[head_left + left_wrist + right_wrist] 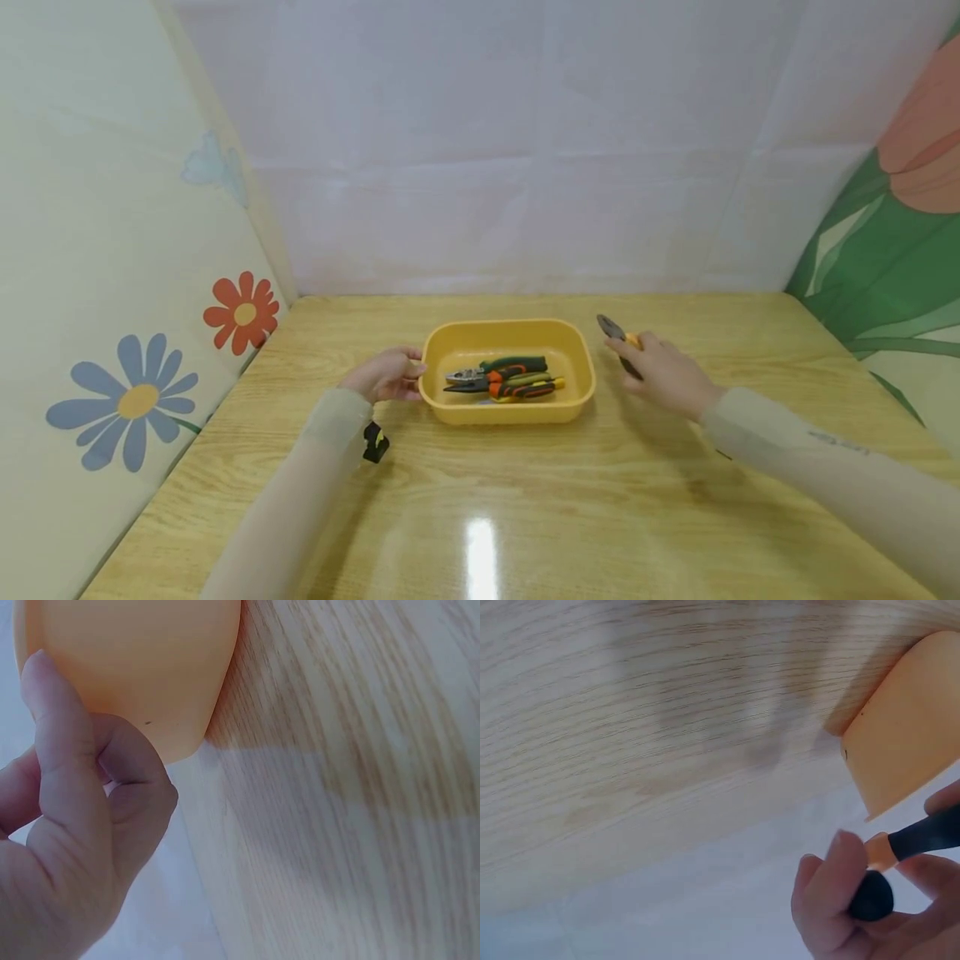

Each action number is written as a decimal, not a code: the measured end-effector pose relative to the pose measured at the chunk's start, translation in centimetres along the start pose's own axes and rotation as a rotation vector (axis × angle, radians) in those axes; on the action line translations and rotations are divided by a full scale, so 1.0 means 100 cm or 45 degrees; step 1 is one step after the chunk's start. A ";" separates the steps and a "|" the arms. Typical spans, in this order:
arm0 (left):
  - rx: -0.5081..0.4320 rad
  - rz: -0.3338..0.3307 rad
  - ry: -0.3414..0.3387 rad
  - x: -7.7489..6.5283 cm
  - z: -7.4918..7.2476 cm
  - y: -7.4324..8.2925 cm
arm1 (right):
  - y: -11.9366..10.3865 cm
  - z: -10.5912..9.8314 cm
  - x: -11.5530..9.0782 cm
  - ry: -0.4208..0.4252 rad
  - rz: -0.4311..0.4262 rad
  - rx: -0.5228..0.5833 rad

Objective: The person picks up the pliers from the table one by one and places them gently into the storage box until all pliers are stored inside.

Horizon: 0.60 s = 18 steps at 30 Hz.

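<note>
A yellow plastic bin (510, 416) stands on the table, several pliers lying inside it. Among them are pliers with a silver head (462, 375) and long-nose pliers (467, 387) with dark jaws; green and red-black handles overlap at the right. My left hand (386, 375) grips the bin's left end, thumb at the rim and fingers curled against the outer wall (150, 682). To the right of the bin, my right hand (667, 375) holds pliers (612, 326) by their black and orange handles (926, 834), the dark head pointing up and left.
The wood-grain table (480, 483) runs back to a pale cloth backdrop (525, 167). Flower-printed cloth (138, 404) hangs at both sides. Beside the left wrist a small black object (375, 442) shows.
</note>
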<state>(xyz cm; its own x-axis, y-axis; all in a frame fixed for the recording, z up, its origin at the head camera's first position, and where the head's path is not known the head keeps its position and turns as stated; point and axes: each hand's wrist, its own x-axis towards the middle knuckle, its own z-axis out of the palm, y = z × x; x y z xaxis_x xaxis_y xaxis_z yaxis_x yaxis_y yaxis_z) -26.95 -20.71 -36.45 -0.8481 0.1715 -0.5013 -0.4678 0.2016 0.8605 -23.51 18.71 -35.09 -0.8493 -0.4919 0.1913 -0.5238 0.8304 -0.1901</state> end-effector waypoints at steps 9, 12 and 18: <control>-0.014 -0.012 -0.001 0.003 0.000 0.000 | -0.005 -0.001 0.003 0.043 -0.086 -0.047; -0.009 -0.011 0.001 0.003 0.000 0.000 | -0.006 -0.001 0.004 0.059 -0.132 -0.050; 0.003 -0.016 0.008 0.003 -0.001 0.000 | -0.004 -0.001 0.009 0.059 -0.249 -0.053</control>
<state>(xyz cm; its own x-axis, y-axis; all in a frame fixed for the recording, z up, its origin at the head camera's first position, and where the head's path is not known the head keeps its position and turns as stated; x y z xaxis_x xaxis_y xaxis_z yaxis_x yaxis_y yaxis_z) -27.16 -20.76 -36.60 -0.8438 0.1627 -0.5114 -0.4778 0.2063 0.8539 -24.05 17.94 -34.69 -0.7273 -0.6331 0.2650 -0.6745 0.7308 -0.1049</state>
